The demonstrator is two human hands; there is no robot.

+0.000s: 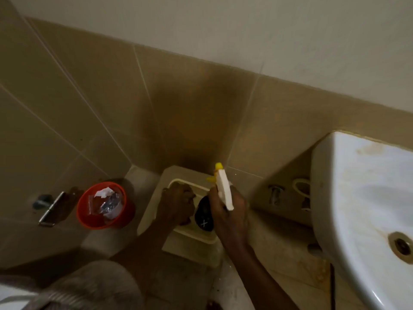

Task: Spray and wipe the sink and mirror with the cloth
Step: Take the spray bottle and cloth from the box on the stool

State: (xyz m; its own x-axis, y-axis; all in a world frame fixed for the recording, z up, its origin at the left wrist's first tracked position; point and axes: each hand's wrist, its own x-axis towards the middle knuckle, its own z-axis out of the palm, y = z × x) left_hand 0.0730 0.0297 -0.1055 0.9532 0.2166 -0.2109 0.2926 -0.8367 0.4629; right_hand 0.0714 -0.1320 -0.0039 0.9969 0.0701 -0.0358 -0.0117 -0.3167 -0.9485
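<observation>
My right hand (230, 211) grips a spray bottle (224, 191) with a white trigger head, a yellow nozzle pointing up and a dark body (203, 217) below. Just to its left, my left hand (176, 204) reaches down into a cream floor basin (190, 240) with its fingers curled. The dim light hides whether they hold anything. The white sink (357, 198) fills the right edge, stained, with its drain (402, 246) at the lower right. No cloth or mirror is in view.
A red bin (85, 211) holding plastic scraps stands on the floor to the left, next to a metal fitting (52, 209) on the tiled wall. Pipes and a valve (276, 194) sit under the sink. My knee (96, 285) is at the bottom left.
</observation>
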